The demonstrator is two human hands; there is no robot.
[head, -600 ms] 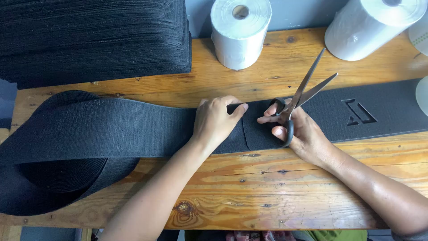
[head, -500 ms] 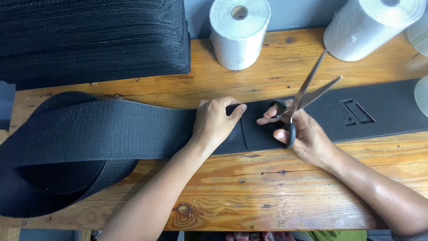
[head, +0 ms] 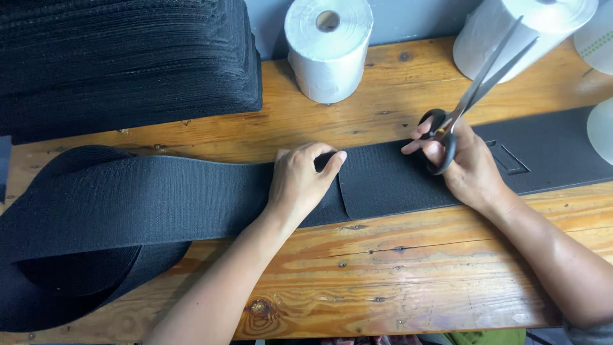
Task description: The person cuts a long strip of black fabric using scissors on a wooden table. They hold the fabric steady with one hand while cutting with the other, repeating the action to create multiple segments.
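So compared with half a second back, the scissors (head: 476, 89) have tipped up and away a bit, blades now pointing toward the upper right of the frame over the white roll (head: 520, 32) there, and nearly closed instead of gaping. The right hand (head: 463, 160) has slid a touch rightward too.

Right now the wide black elastic band (head: 159, 198) runs across the middle of the frame from the big coil at lower left to the right edge. There's a seam at centre where one end overlaps the other piece (head: 396, 179). The left hand (head: 303, 182) lies flat on that end, fingers pressed down, not pinching anything. The right hand has thumb and fingers curled through the scissor loops while its fingertips rest on the right-hand piece.

Looks to me like the cut is just done and they're between cuts. The next move probably needs the cut piece pulled clear and fresh band drawn along the wooden bench (head: 383, 268). Another white roll (head: 329, 48) sits at top centre, with a stack of black cut pieces (head: 121, 64) at upper left.
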